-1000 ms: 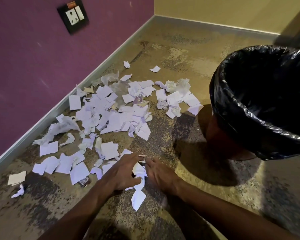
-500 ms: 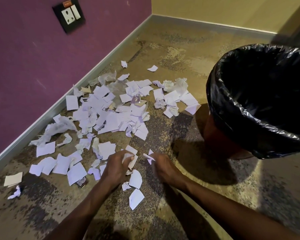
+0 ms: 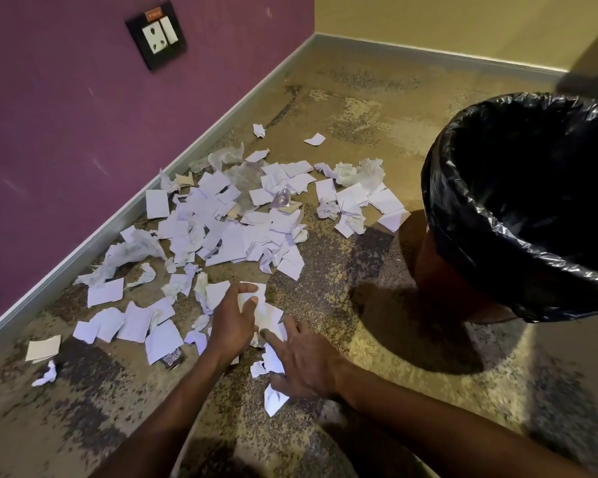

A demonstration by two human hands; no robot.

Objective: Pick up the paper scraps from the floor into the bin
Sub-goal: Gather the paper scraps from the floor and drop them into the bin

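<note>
Many white paper scraps (image 3: pixel 228 236) lie scattered on the speckled floor along the purple wall. My left hand (image 3: pixel 233 320) grips a small bunch of white scraps (image 3: pixel 265 310) between thumb and fingers, just above the floor. Just right of it and nearer to me, my right hand (image 3: pixel 301 360) reaches down with its fingers spread and straight over a few loose scraps (image 3: pixel 273 362); one more scrap (image 3: pixel 275 400) lies under its near edge. The bin (image 3: pixel 432 201), lined with a black plastic bag, stands at the right with its mouth open.
A purple wall with a switch socket (image 3: pixel 156 34) and grey skirting runs along the left; a yellow wall closes the far side. A beige card (image 3: pixel 44 348) and a dark printed wrapper (image 3: pixel 171 358) lie among the scraps. Bare floor separates the scraps from the bin.
My left hand has gathered more scraps into its grip and shifted slightly forward. My right hand has let go of its piece, drawn back toward me and spread its fingers over the nearer scraps.
</note>
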